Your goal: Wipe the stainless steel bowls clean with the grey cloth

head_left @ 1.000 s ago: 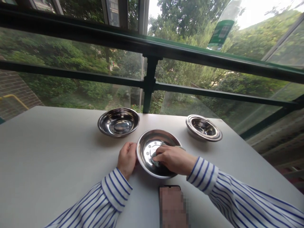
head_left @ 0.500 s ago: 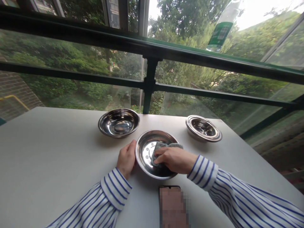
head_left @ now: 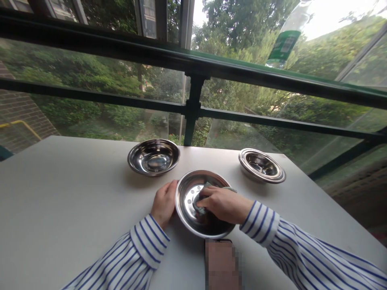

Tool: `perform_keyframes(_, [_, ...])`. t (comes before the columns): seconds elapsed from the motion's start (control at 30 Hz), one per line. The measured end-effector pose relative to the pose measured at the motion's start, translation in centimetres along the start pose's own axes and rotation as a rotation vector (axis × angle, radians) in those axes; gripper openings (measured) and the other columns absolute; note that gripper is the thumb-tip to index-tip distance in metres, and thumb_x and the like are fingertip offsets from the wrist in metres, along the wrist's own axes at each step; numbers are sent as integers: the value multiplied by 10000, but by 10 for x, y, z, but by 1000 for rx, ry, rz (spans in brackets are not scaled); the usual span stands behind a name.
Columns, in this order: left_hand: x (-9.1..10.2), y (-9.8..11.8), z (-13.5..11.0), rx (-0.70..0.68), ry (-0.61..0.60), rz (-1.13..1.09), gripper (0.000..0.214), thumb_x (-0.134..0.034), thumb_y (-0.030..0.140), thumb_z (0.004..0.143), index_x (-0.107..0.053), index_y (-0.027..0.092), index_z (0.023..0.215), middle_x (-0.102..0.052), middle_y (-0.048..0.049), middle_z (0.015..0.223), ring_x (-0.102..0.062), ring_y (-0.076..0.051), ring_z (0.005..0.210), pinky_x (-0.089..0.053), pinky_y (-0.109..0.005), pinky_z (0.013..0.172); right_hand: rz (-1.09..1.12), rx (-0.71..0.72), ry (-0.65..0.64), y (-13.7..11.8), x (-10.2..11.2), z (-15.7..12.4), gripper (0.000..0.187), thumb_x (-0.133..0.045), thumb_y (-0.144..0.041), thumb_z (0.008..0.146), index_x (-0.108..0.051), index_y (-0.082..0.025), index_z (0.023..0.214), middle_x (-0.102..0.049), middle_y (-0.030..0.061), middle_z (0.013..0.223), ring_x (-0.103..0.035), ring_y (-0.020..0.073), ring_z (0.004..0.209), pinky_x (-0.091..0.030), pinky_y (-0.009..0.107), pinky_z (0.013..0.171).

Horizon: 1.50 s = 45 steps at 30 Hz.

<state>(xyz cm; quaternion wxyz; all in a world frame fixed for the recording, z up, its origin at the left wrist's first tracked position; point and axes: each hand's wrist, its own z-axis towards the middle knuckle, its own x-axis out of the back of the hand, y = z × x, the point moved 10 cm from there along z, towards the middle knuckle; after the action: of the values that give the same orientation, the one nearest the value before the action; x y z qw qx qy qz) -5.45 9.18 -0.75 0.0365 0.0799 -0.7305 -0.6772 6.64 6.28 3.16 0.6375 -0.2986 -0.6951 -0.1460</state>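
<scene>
Head view: R hand (head_left: 225, 204) is down inside the middle steel bowl (head_left: 199, 221), fingers bunched, pinching a grey cloth (head_left: 199, 209) vs. the bowl's base, approx. centre. Bowl's round, so no long axis; cloth runs from fingertips back under the palm, one corner poking out past the knuckles twd. the far-R rim. R hand's the one on the cloth. L hand (head_left: 164, 203) is at the bowl's L outer side, thumb by the rim; other fingers mostly hidden, so can't tell if it grips or just braces. Bowl's on the white table (head_left: 90, 209), between both hands, its near rim right by the top of a phone (head_left: 222, 264); can't tell if touching.

Vs. 0.5 s ago: bowl's near rim sits closer to the phone, cloth's more bunched/less spread, & the whole view is shifted slightly.
</scene>
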Motion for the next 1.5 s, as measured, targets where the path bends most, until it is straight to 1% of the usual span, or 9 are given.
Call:
perform_keyframes(0.1, [1, 0, 2, -21, -4, -2, 339, -501, 437, 777, -622, 151, 640, -599, 1, 576, -541, -145, 583, -432, -245, 592, 27, 58, -3, -8, 1, -1, 252, -424, -150, 867, -650, -210, 961, -587, 56, 979, -545, 171, 871, -410, 269, 794])
perform_keyframes(0.27, [-3, -1, 2, -37, -42, -16, 292, -542, 399, 752, -666, 137, 708, -668, -29, 667, -587, -175, 653, -444, -260, 624, 18, 54, 2, -11, 0, -2, 252, -453, -139, 846, -655, -220, 973, -591, 61, 1011, -536, 180, 905, -408, 276, 796])
perform_keyframes(0.53, [-6, 1, 1, -79, -59, 13, 290, -527, 364, 773, -704, 140, 823, -687, -22, 706, -601, -177, 681, -453, -250, 646, -133, -277, 59, 22, 1, 11, 270, -410, -227, 896, -623, -130, 1031, -576, 130, 950, -525, 232, 877, -416, 334, 746])
perform_keyframes(0.67, [-2, 0, 1, -89, -24, 37, 285, -516, 352, 777, -706, 142, 803, -661, -10, 646, -586, -171, 651, -441, -240, 613, -125, -238, 45, 15, 1, 12, 248, -431, -234, 884, -632, -163, 1010, -574, 108, 949, -517, 225, 877, -417, 316, 707])
perform_keyframes(0.87, [0, -2, 1, -94, -11, 60, 293, -518, 368, 774, -702, 143, 808, -664, -18, 657, -587, -176, 636, -446, -255, 613, -55, -22, -37, -26, -6, 6, 238, -473, -215, 849, -622, -247, 1031, -569, 64, 988, -514, 212, 919, -420, 278, 647])
perform_keyframes(1.07, [-1, 3, -1, -103, -18, 83, 310, -508, 365, 791, -702, 136, 870, -695, -36, 738, -605, -186, 704, -448, -249, 647, -161, -320, 49, 16, 2, 14, 235, -424, -247, 886, -617, -175, 1001, -572, 104, 973, -533, 230, 878, -437, 301, 642])
perform_keyframes(1.17, [-2, 5, -2, -113, -12, 92, 303, -509, 364, 788, -704, 142, 856, -685, -27, 709, -602, -186, 691, -445, -246, 632, -185, -382, 67, 30, 5, 15, 246, -411, -216, 887, -607, -128, 1007, -564, 139, 974, -525, 248, 889, -440, 320, 659])
perform_keyframes(1.27, [-1, 6, -3, -127, 5, 109, 285, -504, 358, 788, -698, 151, 815, -677, -22, 699, -594, -183, 689, -439, -243, 630, -184, -351, 54, 23, 5, 15, 241, -421, -223, 882, -608, -153, 1017, -566, 123, 977, -519, 243, 893, -438, 311, 650])
perform_keyframes(1.5, [1, 3, -2, -137, 25, 136, 276, -483, 363, 798, -649, 156, 724, -642, -21, 662, -575, -176, 655, -436, -247, 607, -115, -44, -2, -31, -4, 15, 214, -432, -234, 868, -620, -204, 965, -579, 69, 941, -525, 199, 837, -428, 290, 645])
